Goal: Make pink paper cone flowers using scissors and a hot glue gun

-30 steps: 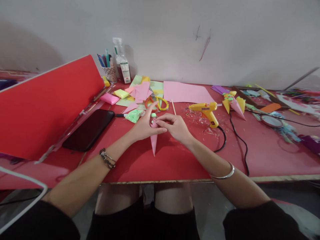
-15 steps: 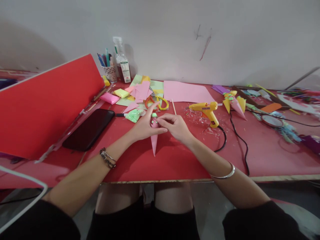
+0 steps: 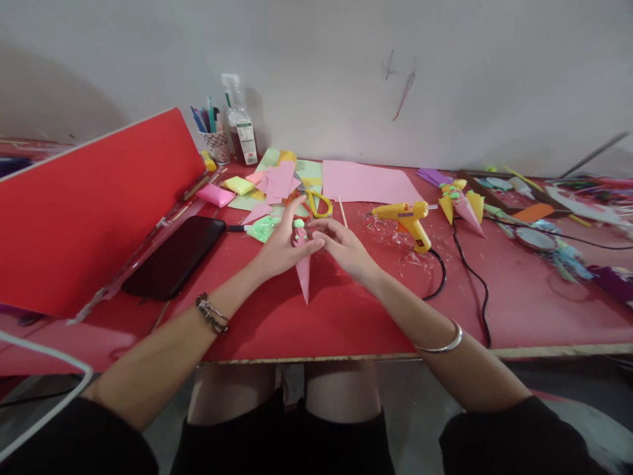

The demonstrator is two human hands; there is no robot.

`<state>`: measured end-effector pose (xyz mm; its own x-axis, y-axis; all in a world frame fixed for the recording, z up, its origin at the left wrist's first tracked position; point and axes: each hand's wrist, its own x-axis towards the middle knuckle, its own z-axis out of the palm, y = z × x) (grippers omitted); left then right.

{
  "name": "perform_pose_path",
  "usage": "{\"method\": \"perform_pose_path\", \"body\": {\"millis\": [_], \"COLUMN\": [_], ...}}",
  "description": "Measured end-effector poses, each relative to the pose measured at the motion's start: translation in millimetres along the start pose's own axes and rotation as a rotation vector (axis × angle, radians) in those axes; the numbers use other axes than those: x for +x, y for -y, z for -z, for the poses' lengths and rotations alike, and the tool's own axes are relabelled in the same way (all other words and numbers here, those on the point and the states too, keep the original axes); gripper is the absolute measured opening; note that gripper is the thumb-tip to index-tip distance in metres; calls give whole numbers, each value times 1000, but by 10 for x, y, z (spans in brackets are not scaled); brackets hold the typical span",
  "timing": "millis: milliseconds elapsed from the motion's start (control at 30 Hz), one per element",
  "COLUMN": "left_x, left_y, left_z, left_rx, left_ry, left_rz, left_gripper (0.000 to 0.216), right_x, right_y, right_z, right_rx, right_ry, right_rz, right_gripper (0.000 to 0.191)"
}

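Note:
A pink paper cone (image 3: 303,277), tip down toward me, is in my left hand (image 3: 279,251). The thumb of this hand lies across the cone's upper part and its index finger points up. A light green ball (image 3: 299,223) sits at the wide end, with smaller green bits below it. Close to the cone's right side is my right hand (image 3: 343,249), fingers loosely apart and thumb near my left thumb tip. I see nothing held in it. Behind my left hand lie scissors (image 3: 322,204) with yellow and orange handles and a bag of green clay (image 3: 262,228).
A yellow glue gun (image 3: 408,214) lies to the right, its cord trailing. Beyond it rests a finished-looking cone bundle (image 3: 462,203). Left are a black phone (image 3: 173,257) and a leaning red board (image 3: 99,204). A bottle (image 3: 242,128) and pen cup (image 3: 216,145) stand behind.
My right fingers have loosened from a pinch at the cone and spread. The cone's top has tipped slightly left, its point slightly right.

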<state>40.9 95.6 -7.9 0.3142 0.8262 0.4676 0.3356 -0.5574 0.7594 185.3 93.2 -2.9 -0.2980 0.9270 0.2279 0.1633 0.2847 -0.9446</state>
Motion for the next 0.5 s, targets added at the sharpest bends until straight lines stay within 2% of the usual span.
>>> {"method": "perform_pose_path", "body": {"millis": [133, 233, 400, 500], "left_x": [-12, -18, -1, 11], "left_y": [16, 24, 52, 74], "left_z": [1, -16, -38, -35], "left_rx": [-33, -94, -134, -153], "left_ry": [-35, -19, 22, 24], "left_rz": [23, 59, 104, 131], "left_gripper": [64, 62, 60, 58], "right_x": [-46, -90, -93, -80], "right_y": [-17, -26, -42, -39], "right_z": [-29, -51, -73, -78], "right_rx": [-20, -100, -87, -57], "right_ry": [139, 187, 143, 159], "right_rz": [39, 80, 12, -11], "right_gripper": [40, 55, 57, 51]}}
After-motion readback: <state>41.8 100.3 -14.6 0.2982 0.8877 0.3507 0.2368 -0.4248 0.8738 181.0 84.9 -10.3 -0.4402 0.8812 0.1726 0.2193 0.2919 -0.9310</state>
